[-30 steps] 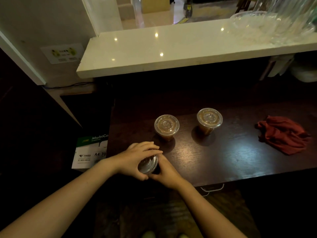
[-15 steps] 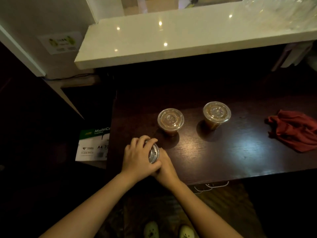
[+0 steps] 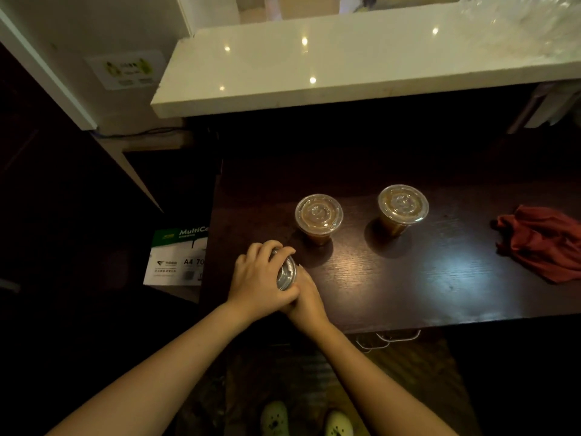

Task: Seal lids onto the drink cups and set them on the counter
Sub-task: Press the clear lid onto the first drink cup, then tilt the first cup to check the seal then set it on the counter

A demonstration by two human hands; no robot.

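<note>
**Both hands close round a lid at the table's front edge**

The left hand sits over the near-left part of the dark wooden table, its fingers curled over the rim of a clear plastic lid and gripping it. The lid is tilted, with its face turned toward the table's right side. The right hand lies just under the lid and touches the left hand at the thumb. Its fingers run beneath the lid and out of sight, so I cannot tell what it grips. The third cup below the lid is hidden by both hands.

Two drinks stand upright farther back on the table, each already wearing a flat clear lid over brown liquid. The first sealed cup is just behind the hands, and the second sealed cup is nearer the table's middle, apart from the first. A crumpled red cloth lies at the table's right end.

Above and behind the table runs a white stone counter, with clear plastic ware at its right end. On the floor off the table's left side stands a box of A4 paper. Below the table's front edge a pair of pale shoes shows.
</note>
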